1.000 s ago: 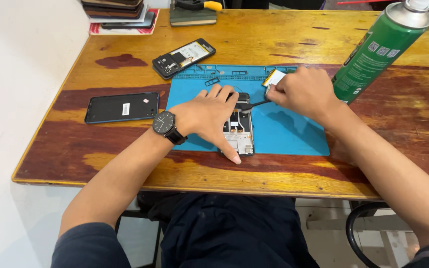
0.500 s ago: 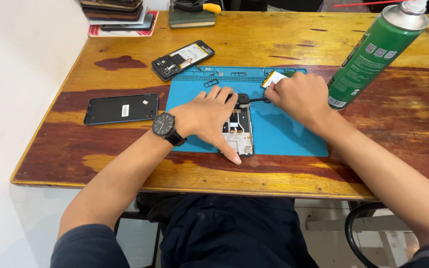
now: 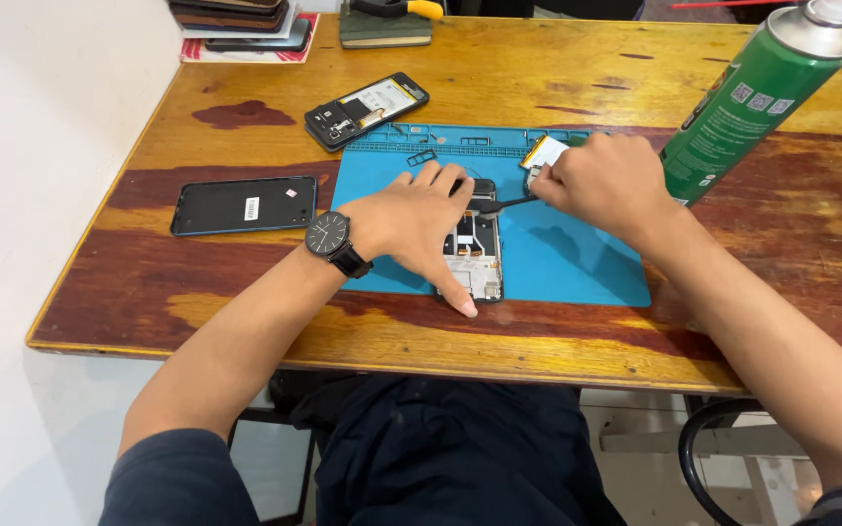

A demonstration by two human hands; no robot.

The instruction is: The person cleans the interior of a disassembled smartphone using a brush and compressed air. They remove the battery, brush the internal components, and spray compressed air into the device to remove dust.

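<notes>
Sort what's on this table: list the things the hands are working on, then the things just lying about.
In use:
- opened phone, pinned under the left hand
- dark tool, in the right hand
- blue mat

Lying about:
- black phone
- second opened phone
- green spray can
- stack at the far edge

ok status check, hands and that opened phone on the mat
Left hand flat on opened phone, pinning it to blue mat. Right hand grips dark tool, tip at phone's top. Nothing in the way.

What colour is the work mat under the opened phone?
Blue mat, clearest in the head view.
</notes>
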